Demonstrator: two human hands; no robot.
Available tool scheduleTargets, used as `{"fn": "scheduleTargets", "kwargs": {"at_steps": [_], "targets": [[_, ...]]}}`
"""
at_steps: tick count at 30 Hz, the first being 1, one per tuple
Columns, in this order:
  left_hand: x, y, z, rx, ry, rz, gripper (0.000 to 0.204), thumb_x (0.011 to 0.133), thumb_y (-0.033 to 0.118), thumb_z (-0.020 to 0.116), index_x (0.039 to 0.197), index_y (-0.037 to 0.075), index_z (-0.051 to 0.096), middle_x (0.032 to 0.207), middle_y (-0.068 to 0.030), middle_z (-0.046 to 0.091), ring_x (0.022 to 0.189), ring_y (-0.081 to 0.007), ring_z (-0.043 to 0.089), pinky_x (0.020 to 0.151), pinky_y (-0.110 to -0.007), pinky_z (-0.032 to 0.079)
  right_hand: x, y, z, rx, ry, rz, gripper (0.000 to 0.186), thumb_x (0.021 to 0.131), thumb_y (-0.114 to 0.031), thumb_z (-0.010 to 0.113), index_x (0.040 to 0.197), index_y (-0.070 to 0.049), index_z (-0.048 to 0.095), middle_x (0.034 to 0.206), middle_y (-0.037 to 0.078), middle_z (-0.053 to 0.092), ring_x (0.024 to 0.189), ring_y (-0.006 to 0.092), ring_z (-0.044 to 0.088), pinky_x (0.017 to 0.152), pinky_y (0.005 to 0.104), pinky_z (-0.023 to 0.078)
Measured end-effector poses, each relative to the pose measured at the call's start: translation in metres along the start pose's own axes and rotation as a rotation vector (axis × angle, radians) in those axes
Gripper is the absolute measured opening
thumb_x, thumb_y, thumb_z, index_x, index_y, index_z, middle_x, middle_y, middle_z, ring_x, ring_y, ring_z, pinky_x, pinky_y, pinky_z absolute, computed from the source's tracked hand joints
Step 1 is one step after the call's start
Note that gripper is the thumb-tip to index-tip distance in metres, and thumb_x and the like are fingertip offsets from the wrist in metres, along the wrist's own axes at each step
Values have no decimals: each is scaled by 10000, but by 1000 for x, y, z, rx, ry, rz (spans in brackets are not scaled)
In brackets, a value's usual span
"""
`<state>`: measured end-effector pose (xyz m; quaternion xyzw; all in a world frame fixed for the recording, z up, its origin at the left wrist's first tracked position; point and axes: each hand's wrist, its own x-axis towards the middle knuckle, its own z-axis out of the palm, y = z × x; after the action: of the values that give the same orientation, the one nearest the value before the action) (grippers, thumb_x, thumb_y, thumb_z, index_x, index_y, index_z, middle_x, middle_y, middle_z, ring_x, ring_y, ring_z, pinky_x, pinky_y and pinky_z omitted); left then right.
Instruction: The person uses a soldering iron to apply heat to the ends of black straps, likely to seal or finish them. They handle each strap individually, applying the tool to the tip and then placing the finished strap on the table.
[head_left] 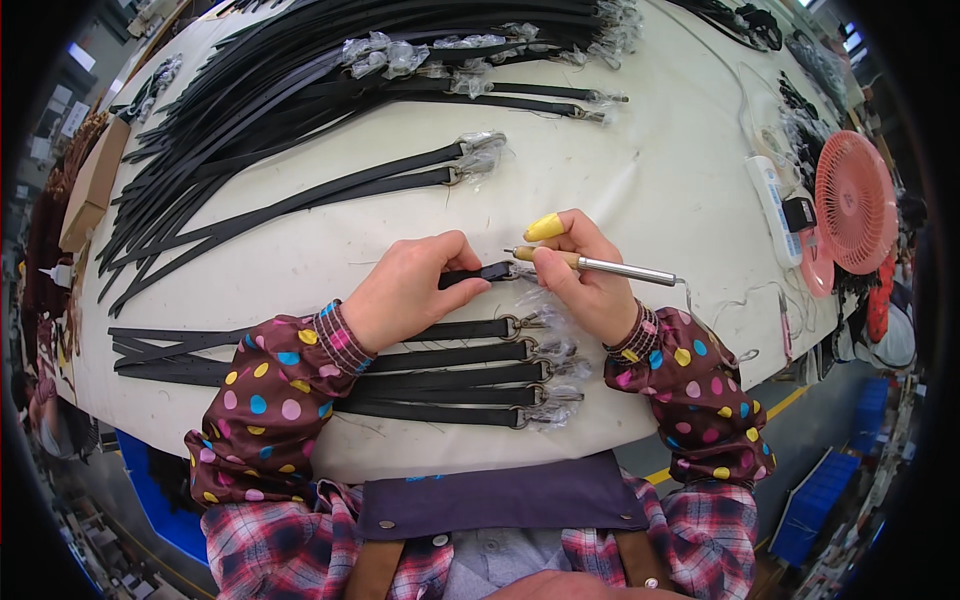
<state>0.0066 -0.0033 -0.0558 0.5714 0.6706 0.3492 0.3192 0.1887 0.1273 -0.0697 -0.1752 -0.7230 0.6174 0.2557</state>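
Over the broad cream-white worktable (660,180), the left hand (400,290) pinches a flat, black, leather-look strap (491,272); the right hand (597,298) grips a slim, wood-and-silver, pen-shaped tool (622,268)!

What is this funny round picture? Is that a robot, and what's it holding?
No robot here! These are a person's own two hands. There's just one picture, from a camera worn on the person's head, looking down. Its wide lens bends straight edges, so things look curvy.

The left hand pinches a black strap. The right hand holds a thin tool, a bit like you hold a pencil. One finger wears a yellow cover.

On the pale table lie more straps close by and a big pile farther off. A pink fan-like thing is at the right.
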Motion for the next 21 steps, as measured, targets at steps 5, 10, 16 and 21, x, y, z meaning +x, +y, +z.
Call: {"fn": "scheduleTargets", "kwargs": {"at_steps": [5, 10, 16, 21], "targets": [[-1, -2, 0, 18, -1, 8, 197, 838, 114, 730, 919, -19, 608, 845, -117, 695, 776, -176, 683, 721, -276, 539, -1, -1, -1, -29, -58, 70, 179, 901, -120, 634, 908, 7, 509, 707, 31, 586, 630, 42, 501, 558, 219, 403], [-1, -2, 0, 23, 9, 23, 203, 833, 118, 736, 915, -19, 611, 835, -116, 694, 748, -165, 678, 696, -271, 536, -1, 2, 0, -120, -71, 18, 189, 876, -100, 656, 899, -6, 493, 687, 27, 573, 608, 35, 484, 522, 223, 381], [-1, -4, 0, 17, 12, 24, 205, 831, 122, 739, 915, -17, 613, 824, -111, 695, 741, -156, 677, 676, -266, 529, -1, -1, -1, -157, -130, 94, 170, 902, -93, 620, 922, -25, 466, 767, 18, 557, 686, 34, 480, 589, 208, 389], [0, 0, -1, -16, 4, -22, 228, 812, 165, 744, 888, -11, 620, 831, -147, 684, 790, -261, 684, 716, -328, 540, -1, 3, 2, -147, -60, 18, 217, 861, -97, 666, 870, -13, 466, 661, 27, 560, 582, 38, 479, 499, 228, 375]]}}
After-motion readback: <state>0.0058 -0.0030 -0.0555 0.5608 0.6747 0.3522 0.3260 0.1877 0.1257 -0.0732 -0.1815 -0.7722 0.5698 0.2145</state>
